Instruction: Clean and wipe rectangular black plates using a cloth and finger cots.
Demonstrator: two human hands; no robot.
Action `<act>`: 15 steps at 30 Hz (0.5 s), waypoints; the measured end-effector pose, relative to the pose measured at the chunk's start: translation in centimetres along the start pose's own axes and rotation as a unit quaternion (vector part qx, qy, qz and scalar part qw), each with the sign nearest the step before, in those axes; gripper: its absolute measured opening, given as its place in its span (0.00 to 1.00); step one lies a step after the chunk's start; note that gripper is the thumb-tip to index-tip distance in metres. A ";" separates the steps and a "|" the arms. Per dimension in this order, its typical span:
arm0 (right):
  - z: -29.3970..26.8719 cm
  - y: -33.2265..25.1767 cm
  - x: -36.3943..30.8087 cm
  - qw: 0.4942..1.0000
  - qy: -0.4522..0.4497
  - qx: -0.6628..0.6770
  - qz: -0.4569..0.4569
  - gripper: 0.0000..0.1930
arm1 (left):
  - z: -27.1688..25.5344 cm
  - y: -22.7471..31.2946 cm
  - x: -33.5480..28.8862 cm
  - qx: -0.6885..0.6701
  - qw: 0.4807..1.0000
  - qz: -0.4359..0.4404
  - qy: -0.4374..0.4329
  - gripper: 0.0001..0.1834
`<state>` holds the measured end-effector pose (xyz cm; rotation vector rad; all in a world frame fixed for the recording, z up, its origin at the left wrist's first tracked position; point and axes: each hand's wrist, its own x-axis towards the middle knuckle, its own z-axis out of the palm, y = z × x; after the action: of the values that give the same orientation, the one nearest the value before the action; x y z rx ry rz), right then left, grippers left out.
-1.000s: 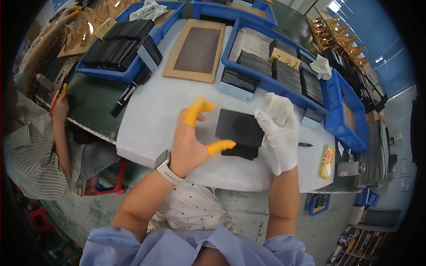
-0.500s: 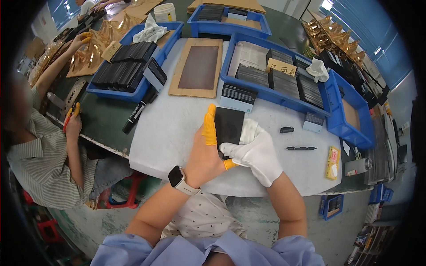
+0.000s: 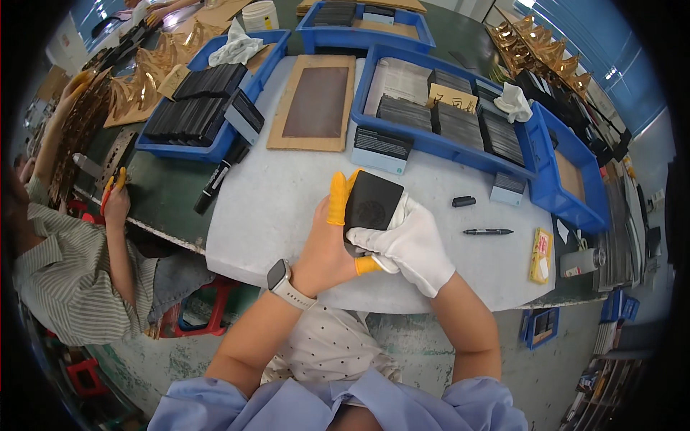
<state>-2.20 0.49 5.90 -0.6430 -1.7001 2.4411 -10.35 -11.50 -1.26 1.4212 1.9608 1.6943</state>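
A small black rectangular plate (image 3: 374,202) with a faint round mark is held up over the white-covered table. My left hand (image 3: 327,233), with yellow finger cots on some fingers and a watch on the wrist, grips its left side. Across its lower right, my right hand (image 3: 410,244) in a white glove presses with thumb and fingers. The fingers behind the plate are hidden. A dark and pale-blue box (image 3: 382,150) stands just beyond. A brown panel in a cardboard frame (image 3: 275,128) lies farther back.
Blue trays of upright black plates stand at far left (image 3: 215,154) and far right (image 3: 431,149). A pen (image 3: 488,231), its cap (image 3: 463,202) and a yellow packet (image 3: 540,256) lie right. A black marker (image 3: 213,188) lies left, near a co-worker's hand (image 3: 116,201) holding orange-handled scissors or pliers.
The black plate has tilted, its top leaning right, and its face shows more. My hands have shifted slightly on it. The co-worker's far hand has moved left.
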 end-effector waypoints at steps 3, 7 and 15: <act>-0.5 1.0 0.5 0.998 0.035 -0.037 0.031 0.20 | -0.4 0.0 0.0 -0.046 0.998 0.034 -0.018 0.66; -0.5 -0.2 0.1 0.999 0.024 -0.004 0.049 0.16 | -0.7 0.4 -0.1 -0.029 0.998 0.057 0.014 0.63; -0.6 0.3 0.3 0.997 0.001 -0.076 0.004 0.19 | -0.5 0.7 -0.2 0.076 0.993 0.061 0.063 0.66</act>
<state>-2.19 1.00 5.35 -0.6686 -1.8998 2.3315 -10.18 -12.01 -0.56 1.5500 2.1516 1.7585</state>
